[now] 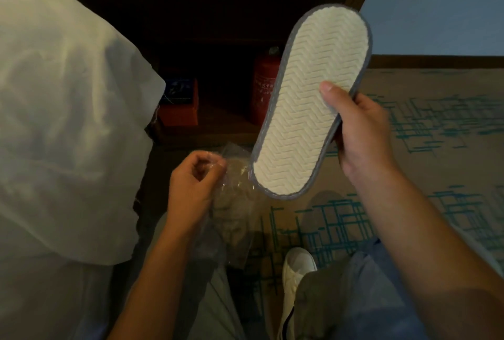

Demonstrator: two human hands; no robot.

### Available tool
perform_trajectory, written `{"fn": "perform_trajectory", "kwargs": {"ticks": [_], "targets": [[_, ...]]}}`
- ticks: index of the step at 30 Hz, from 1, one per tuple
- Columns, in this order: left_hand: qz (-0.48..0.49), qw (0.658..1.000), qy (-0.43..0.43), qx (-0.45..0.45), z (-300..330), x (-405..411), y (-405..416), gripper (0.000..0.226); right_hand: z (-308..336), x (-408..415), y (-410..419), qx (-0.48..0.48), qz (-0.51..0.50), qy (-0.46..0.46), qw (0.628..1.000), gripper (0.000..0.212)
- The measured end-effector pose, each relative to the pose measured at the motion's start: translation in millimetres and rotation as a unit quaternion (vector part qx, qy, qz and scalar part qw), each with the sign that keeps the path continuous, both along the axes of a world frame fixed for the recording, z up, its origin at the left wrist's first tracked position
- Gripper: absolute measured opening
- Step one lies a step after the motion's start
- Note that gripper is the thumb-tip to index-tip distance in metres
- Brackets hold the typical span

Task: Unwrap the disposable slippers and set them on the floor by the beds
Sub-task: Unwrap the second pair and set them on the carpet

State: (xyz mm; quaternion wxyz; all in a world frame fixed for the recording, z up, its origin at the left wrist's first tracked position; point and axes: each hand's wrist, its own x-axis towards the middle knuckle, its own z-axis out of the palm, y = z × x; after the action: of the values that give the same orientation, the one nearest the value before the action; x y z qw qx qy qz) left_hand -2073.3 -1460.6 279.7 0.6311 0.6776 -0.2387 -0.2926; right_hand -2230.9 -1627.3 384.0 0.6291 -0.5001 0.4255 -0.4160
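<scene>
The patterned carpet [425, 154] to the right lies open, with bare floor from the wooden skirting [436, 61] down to the white shoe [297, 271]. On the left the white bedding [68, 121] bulges out and closes that side. Ahead, the dark wooden nightstand [207, 12] blocks the way; its low shelf is crowded by a red fire extinguisher [264, 89] and, well apart from it, a red box [178, 105]. The raised slipper [308, 105] and the clear plastic wrapper [231, 203] fill the middle gap between bedding and carpet.

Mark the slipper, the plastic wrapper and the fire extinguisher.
slipper [305, 110]: head view, middle of the ribbed sole
plastic wrapper [234, 203]: head view, crumpled clear film
fire extinguisher [264, 89]: head view, red cylinder body
</scene>
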Motion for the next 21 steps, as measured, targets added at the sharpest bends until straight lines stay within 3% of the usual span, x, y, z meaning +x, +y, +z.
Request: {"fn": "perform_trajectory", "kwargs": {"ticks": [8,17,21], "targets": [[0.022,0.998,-0.020,-0.056,39,3,-13,0.003,-10,5,10,0.008,0.142,0.033,0.989,0.012],[-0.015,0.978,0.157,-0.134,58,-7,-11,0.012,-10,13,12,0.083,0.216,-0.002,0.973,0.023],[-0.057,0.977,0.158,-0.133,53,-8,-12,0.012,-15,16,19,0.078,0.228,-0.006,0.970,0.018]]}}
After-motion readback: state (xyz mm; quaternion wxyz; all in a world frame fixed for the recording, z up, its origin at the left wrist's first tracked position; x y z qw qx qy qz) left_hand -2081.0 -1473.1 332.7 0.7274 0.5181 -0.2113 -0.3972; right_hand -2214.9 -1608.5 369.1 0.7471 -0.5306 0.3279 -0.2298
